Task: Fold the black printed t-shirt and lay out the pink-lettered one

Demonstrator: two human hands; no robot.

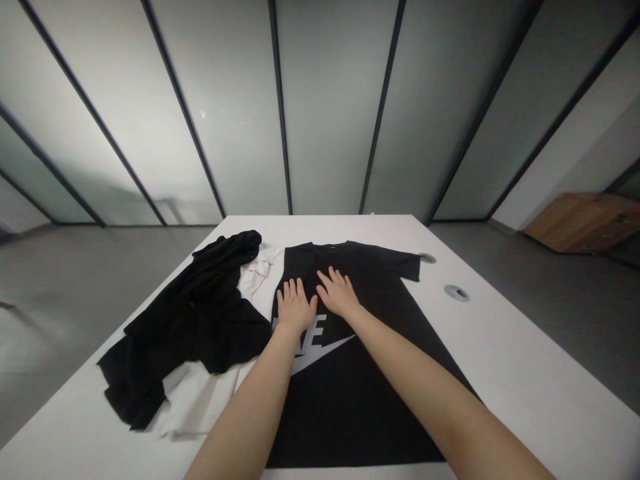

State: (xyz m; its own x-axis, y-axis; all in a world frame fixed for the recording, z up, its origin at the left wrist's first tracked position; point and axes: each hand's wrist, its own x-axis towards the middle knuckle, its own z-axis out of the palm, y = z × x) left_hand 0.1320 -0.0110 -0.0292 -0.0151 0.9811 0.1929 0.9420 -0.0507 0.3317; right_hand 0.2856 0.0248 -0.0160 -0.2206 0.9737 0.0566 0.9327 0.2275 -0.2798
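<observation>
A black T-shirt [360,407] with a light grey logo lies spread on the white table, its collar toward the far edge. Its right sleeve sticks out to the side, while no sleeve shows on its left edge. My left hand [296,307] rests on the shirt's left part, fingers stretched out above the printed letters, which it partly hides. Close beside it, my right hand [338,292] lies on the chest with fingers spread. Both palms face down, and neither hand grips any cloth.
Left of the shirt, a crumpled black garment [185,307] lies over white cloth [200,403]. Two round grommets [457,293] sit in the white table [525,373] at the right. Frosted glass panels [330,107] stand beyond the table. A wooden piece [585,223] is at far right.
</observation>
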